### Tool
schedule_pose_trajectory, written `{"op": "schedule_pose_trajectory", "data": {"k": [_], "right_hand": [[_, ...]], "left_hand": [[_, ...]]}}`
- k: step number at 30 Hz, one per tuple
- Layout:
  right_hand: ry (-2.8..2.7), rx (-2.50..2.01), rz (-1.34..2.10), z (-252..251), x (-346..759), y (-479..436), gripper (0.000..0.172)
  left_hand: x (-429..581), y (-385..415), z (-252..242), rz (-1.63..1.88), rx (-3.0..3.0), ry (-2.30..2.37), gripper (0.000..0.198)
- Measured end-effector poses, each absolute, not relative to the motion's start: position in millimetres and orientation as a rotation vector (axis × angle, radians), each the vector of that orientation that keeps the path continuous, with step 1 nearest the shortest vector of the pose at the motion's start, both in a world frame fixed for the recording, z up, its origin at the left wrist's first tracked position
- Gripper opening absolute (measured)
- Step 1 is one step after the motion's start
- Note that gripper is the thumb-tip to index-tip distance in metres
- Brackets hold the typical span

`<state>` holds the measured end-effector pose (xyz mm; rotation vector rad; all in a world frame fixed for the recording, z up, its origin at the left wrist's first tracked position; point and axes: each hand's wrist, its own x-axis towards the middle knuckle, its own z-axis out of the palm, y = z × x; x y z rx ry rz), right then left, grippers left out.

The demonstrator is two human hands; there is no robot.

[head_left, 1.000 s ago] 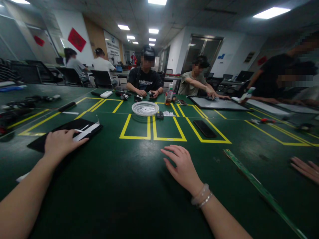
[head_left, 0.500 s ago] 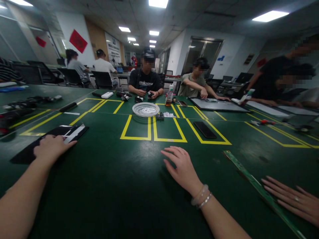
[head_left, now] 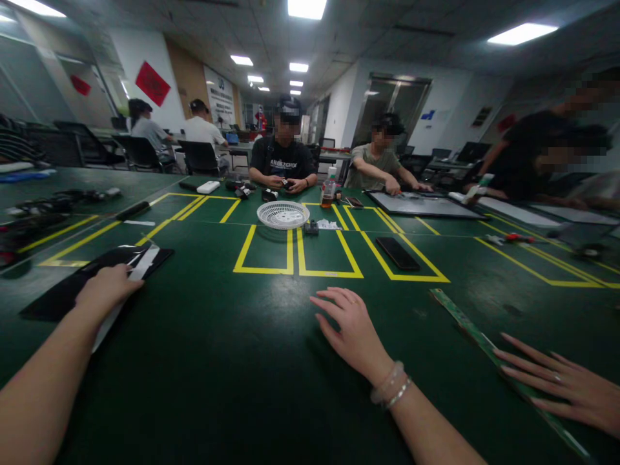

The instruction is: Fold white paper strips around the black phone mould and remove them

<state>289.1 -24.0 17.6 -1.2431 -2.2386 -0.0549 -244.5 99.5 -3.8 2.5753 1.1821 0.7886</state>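
On the left, my left hand (head_left: pixel 109 289) closes its fingers on a long white strip (head_left: pixel 144 261). The strip lies slanted across a flat black sheet (head_left: pixel 51 297), and its lower end shows below my palm. My fingertips are partly hidden. My right hand (head_left: pixel 346 326), with bracelets at the wrist, rests low over the green table (head_left: pixel 232 394) with fingers loosely stretched and nothing in them. To its right lies a narrow green circuit board strip (head_left: pixel 465 320). Another person's hand (head_left: pixel 557 381) is spread over the lower part of that board.
A white basket (head_left: pixel 283 215) stands mid-table beside a small dark part (head_left: pixel 311 227). A black phone (head_left: pixel 398 253) lies within yellow tape lines (head_left: pixel 332 274). Farther back are a bottle (head_left: pixel 327 194) and a large panel (head_left: pixel 426 205). Two people work across the table.
My left hand has shifted slightly, and the white strip now sticks out below it. The other person's hand has slid leftward onto the circuit board strip. My right hand has barely moved.
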Motion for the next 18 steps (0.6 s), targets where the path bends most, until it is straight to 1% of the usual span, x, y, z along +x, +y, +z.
{"op": "schedule_pose_trajectory", "data": {"k": [3, 6, 9, 12, 14, 18], "right_hand": [[-2.241, -1.232, -0.059, 17, 288, -24, 0.034], [-2.245, -1.218, -0.055, 16, 288, -25, 0.034], [-2.252, -1.211, -0.039, 17, 286, -26, 0.035], [-2.265, -1.205, -0.019, 18, 285, -28, 0.037], [-2.288, -1.196, 0.006, 19, 283, -29, 0.040], [-2.403, -1.128, 0.124, 21, 280, -35, 0.051]], "left_hand": [[-239, 99, -1, 0.944, 2.543, 1.377, 0.040], [-230, 101, 0, 1.009, 2.489, 1.517, 0.039], [-208, 99, 2, 0.978, 2.421, 1.641, 0.046], [-165, 84, 13, 0.846, 2.344, 1.720, 0.054], [-127, 65, 25, 0.707, 2.303, 1.650, 0.051], [-53, 22, 45, 0.329, 2.185, 1.084, 0.054]]}}
